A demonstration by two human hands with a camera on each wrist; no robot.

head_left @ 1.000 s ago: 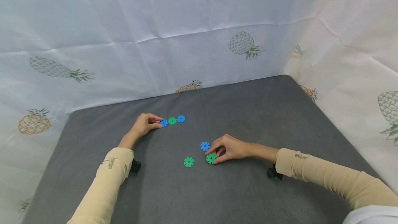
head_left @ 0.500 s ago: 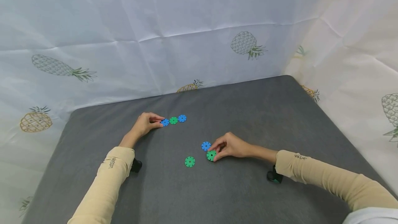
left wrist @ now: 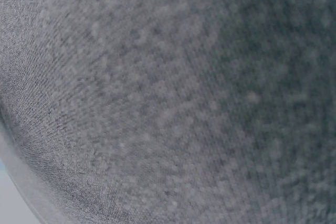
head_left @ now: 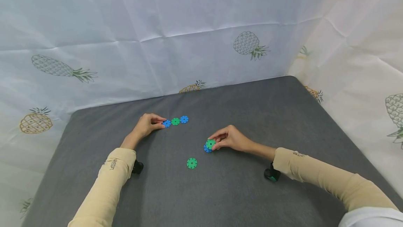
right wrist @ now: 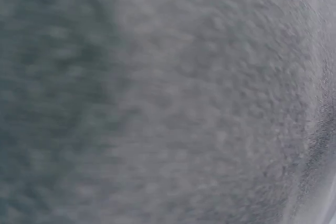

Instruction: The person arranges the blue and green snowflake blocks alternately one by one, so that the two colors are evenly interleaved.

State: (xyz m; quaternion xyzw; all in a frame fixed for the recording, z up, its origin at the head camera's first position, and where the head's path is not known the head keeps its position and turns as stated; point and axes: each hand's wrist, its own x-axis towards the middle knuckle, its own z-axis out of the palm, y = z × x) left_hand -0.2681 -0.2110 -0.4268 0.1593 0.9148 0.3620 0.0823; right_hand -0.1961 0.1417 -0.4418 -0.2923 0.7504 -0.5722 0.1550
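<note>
In the head view my left hand [head_left: 146, 126] pinches the left edge of a blue notched disc [head_left: 167, 123]. That disc is the left end of a row, with a green disc [head_left: 175, 121] beside it and another blue disc [head_left: 184, 119] at the right end. My right hand [head_left: 233, 139] holds a green notched disc [head_left: 210, 144] between thumb and fingers. Beneath it, partly covered, lies a blue disc [head_left: 206, 148]. A loose green disc [head_left: 191, 163] rests nearer to me. Both wrist views show only blurred grey cloth.
A grey cloth covers the table [head_left: 252, 192]. Behind it and to the right hang white curtains [head_left: 195, 55] printed with pineapples. Small black wrist cameras sit under both forearms, the right one [head_left: 272, 174] just above the cloth.
My right hand has moved away from me with the green disc, from below the blue disc to over it. My left hand stays at the row.
</note>
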